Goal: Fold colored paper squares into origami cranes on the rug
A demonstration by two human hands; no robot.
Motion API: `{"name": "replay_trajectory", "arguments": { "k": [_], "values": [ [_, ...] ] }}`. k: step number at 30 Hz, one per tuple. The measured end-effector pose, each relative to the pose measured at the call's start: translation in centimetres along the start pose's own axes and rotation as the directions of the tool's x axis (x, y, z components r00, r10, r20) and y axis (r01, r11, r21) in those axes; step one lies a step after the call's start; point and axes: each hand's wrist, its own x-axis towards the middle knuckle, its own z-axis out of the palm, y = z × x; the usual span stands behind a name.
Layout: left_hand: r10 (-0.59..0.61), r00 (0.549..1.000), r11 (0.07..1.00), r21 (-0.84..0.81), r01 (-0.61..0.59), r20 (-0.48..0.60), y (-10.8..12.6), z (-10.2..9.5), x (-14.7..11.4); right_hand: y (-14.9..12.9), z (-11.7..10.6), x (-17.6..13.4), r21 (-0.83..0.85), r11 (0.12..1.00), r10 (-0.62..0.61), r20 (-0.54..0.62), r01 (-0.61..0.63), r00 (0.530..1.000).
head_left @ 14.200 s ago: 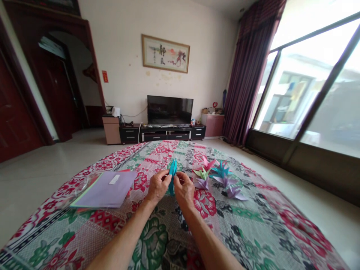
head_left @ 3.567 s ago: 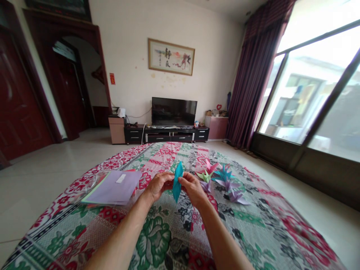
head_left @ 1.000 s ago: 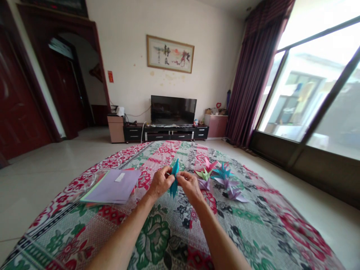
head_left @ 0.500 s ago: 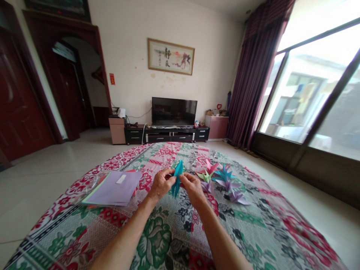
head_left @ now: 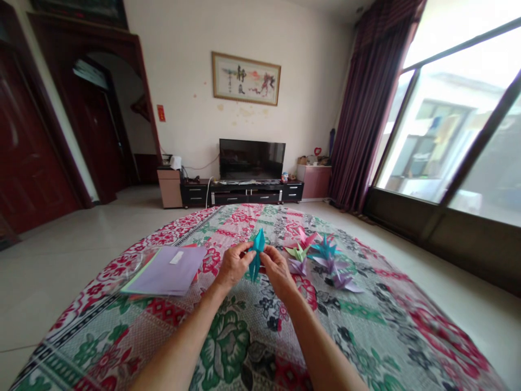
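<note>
A blue folded origami paper (head_left: 255, 263), long and pointed at the top with split points below, is held upright above the tablecloth. My left hand (head_left: 234, 265) pinches its left edge between thumb and fingers. From the other side my right hand (head_left: 278, 267) grips the right edge near the middle. Just right of my hands lie several finished-looking paper cranes: a green one (head_left: 299, 252), a pink one (head_left: 306, 238), a blue one (head_left: 325, 248) and a few purple ones (head_left: 344, 282).
On the left lies a stack of coloured paper sheets (head_left: 165, 271), purple on top with a small white label, beside clear plastic wrapping (head_left: 132, 266). A flowered tablecloth (head_left: 228, 347) covers the round table. Beyond it stands a television (head_left: 252, 160) on a low black cabinet.
Both hands keep hold of the blue folded paper in nearly the same place. Its top point leans slightly differently, and the camera view has shifted a little.
</note>
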Motion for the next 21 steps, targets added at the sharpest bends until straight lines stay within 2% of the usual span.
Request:
{"name": "replay_trajectory", "arguments": {
  "k": [5, 12, 17, 21],
  "values": [
    [0.046, 0.995, 0.998, 0.055, -0.041, -0.087, -0.20, 0.16, -0.05, 0.38, 0.22, 0.14, -0.008, 1.000, -0.026, -0.020, 0.026, 0.999],
    [-0.006, 0.999, 0.994, -0.112, -0.001, -0.054, 0.02, 0.20, -0.13, 0.12, 0.15, 0.26, 0.243, 0.967, 0.069, 0.026, -0.073, 0.997],
    [-0.091, 0.996, 0.963, -0.254, 0.085, -0.012, -0.07, 0.29, 0.08, 0.11, 0.35, 0.23, 0.266, 0.961, 0.094, -0.031, -0.083, 0.995],
    [-0.113, 0.993, 0.959, -0.263, 0.104, -0.022, -0.48, 0.26, 0.23, 0.38, 0.46, 0.16, 0.243, 0.963, 0.128, -0.031, -0.117, 0.991]
  ]
}}
